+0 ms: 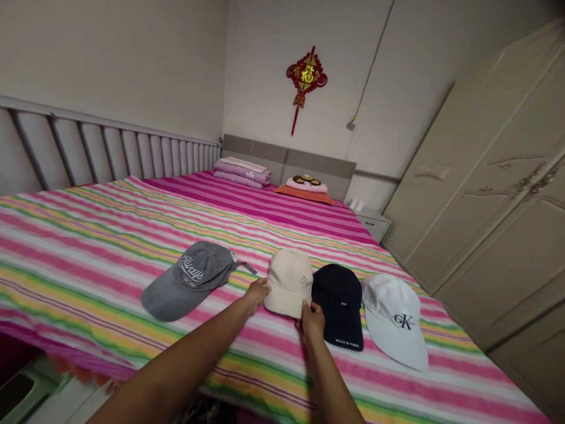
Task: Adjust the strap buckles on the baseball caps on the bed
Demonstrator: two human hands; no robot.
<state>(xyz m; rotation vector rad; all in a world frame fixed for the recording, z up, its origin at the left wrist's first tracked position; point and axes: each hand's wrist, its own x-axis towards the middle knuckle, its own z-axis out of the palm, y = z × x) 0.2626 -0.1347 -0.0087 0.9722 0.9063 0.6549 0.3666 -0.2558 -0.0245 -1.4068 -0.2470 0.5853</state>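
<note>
A beige baseball cap (pixel 289 280) is gripped from both sides at its brim, which points toward me. My left hand (pixel 258 292) closes on the left edge of the brim. On the right edge, my right hand (pixel 312 318) pinches it with thumb and fingers. Just right of the beige cap lies a dark navy cap (pixel 338 300), close to my right hand. Beyond that is a white cap (pixel 395 318) with "CK" lettering. A grey cap (pixel 194 280) with white lettering lies apart on the left, its strap trailing toward my left hand.
The caps are on a bed with a striped sheet (pixel 110 247). Folded purple bedding (pixel 242 174) and a pink pillow (pixel 306 184) sit by the headboard (pixel 309 168). A radiator (pixel 119 147) runs along the left wall; a wardrobe (pixel 494 194) stands at right. A green stool (pixel 35 386) is at lower left.
</note>
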